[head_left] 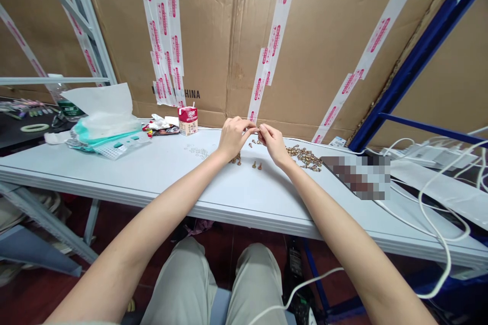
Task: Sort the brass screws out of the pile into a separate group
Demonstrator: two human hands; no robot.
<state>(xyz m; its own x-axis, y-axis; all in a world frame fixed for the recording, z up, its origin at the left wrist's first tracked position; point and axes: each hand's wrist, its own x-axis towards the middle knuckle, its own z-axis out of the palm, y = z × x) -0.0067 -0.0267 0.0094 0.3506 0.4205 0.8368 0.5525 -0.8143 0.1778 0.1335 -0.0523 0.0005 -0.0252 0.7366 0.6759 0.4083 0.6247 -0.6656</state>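
Above the white table (160,177), my left hand (232,137) and my right hand (273,143) meet at the fingertips. Both are closed in a pinch around something too small to make out. Two brass-coloured screws (256,165) stand on their heads just below my hands. More brass-coloured screws (235,159) are partly hidden behind my left hand and wrist. A loose heap of the same screws (305,157) lies to the right of my right hand. Left of my left hand are scattered small clear pieces (198,152), their kind hard to tell.
A drink carton (188,121) stands at the back beside crumpled wrappers (163,126). Plastic packaging (107,132) lies at the left. A blurred-out flat device (356,176) and white cables (430,208) occupy the right. Taped cardboard (213,35) walls off the back.
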